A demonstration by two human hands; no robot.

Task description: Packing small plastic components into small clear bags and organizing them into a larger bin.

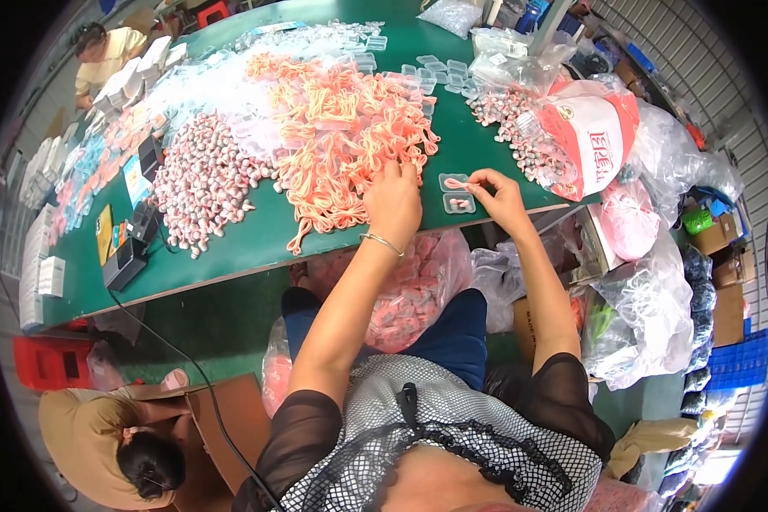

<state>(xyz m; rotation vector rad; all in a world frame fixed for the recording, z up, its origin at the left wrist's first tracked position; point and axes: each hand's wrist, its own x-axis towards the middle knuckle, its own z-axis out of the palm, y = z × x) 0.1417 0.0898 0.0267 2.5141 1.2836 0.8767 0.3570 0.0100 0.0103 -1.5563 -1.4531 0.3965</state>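
Observation:
Near the table's front edge lies a small clear plastic case [445, 205], opened into two halves. Its nearer half holds small pink-and-white pieces [459, 203]. A looped orange cord [455, 183] lies across the farther half, and my right hand [501, 200] pinches its right end between thumb and fingers. My left hand [394, 203], with a bracelet on the wrist, reaches into the near right side of a big heap of looped orange cords [324, 162]. Its fingertips are hidden among the cords, so its grip does not show.
Left of the cords is a heap of small grey-and-pink rounded pieces [200, 175]; more of these spill by a red-and-white bag [593, 136]. Empty clear cases [439, 68] lie farther back. Black devices [126, 263] stand left. Two people work nearby, one across the table [102, 55], one lower left [102, 444].

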